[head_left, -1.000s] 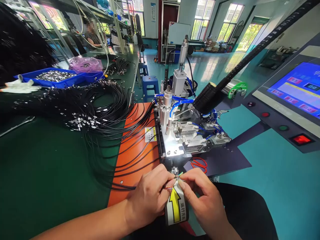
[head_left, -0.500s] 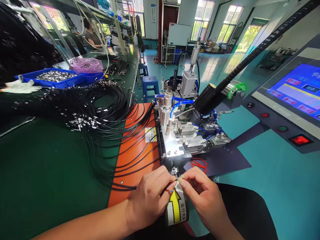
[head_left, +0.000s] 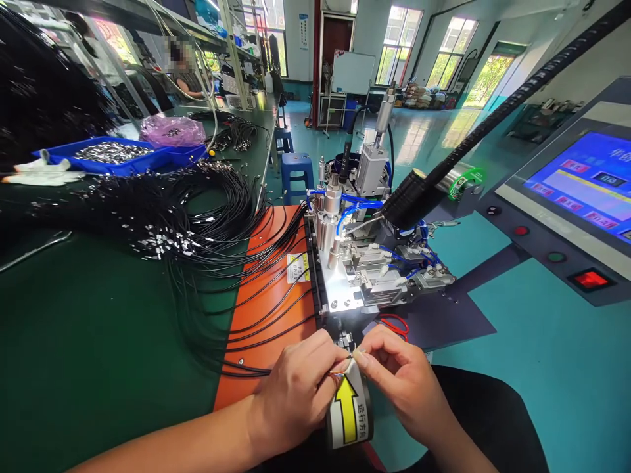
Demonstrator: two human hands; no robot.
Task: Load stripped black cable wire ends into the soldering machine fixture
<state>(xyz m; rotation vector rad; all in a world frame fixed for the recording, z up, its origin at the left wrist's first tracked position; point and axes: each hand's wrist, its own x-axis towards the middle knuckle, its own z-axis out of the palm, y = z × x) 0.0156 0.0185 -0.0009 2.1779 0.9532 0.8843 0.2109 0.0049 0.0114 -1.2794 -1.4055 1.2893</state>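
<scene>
My left hand (head_left: pixel 305 381) is closed round the end of a black cable, with thin coloured wires (head_left: pixel 337 374) showing between its fingers. Thumb and forefinger of my right hand (head_left: pixel 401 384) pinch a thin wire at the left fingertips; its tip is too small to make out clearly. Both hands meet just in front of a small metal fixture (head_left: pixel 345 339) on the machine's near side. Below the fingertips is a rounded part bearing a white label with a yellow arrow (head_left: pixel 348 410). Further black cables (head_left: pixel 246 371) run leftward from behind my left hand.
Ahead stands a metal machine (head_left: pixel 365 263) with blue air tubes, under a black lamp arm (head_left: pixel 468 144). A control screen (head_left: pixel 586 177) is at right; red-handled scissors (head_left: pixel 394 325) lie near my right hand. Bundled cables (head_left: pixel 197 217) and a blue tray (head_left: pixel 162 157) cover the left bench.
My right fingers have shifted very slightly at the wire, and the light tip between them looks different. My left hand keeps its grip. The view has tilted a little.
</scene>
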